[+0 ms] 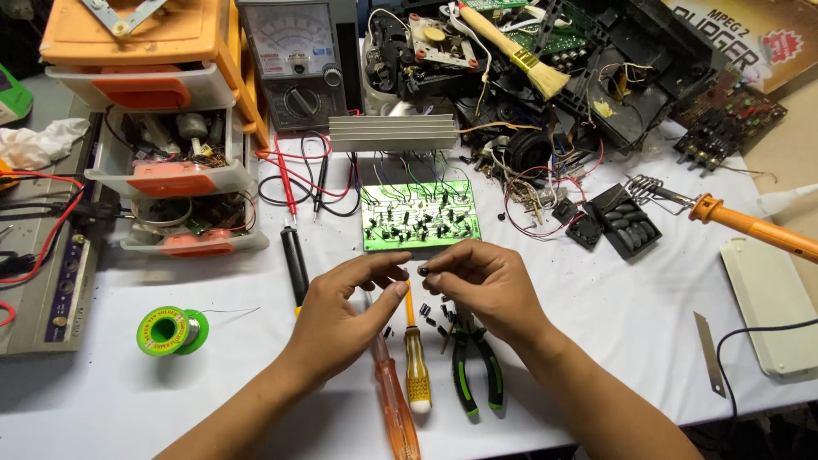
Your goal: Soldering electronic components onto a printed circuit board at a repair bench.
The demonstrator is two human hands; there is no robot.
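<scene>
My left hand (349, 307) and my right hand (486, 281) meet just in front of a green circuit board (419, 215) with a finned metal heat sink (394, 133) at its far edge. The fingertips of both hands pinch a small dark component (423, 269) between them. Under the hands lie several small black parts (434, 313), a yellow-handled screwdriver (416, 368), an orange-handled screwdriver (394, 400) and green-handled pliers (474, 366).
A green solder spool (170, 330) lies at left, near a black pen-like tool (295, 260). Orange drawer units (162, 128) and an analogue meter (294, 60) stand at the back. An orange soldering iron (750, 226), a blade (709, 351) and a white case (771, 298) sit at right.
</scene>
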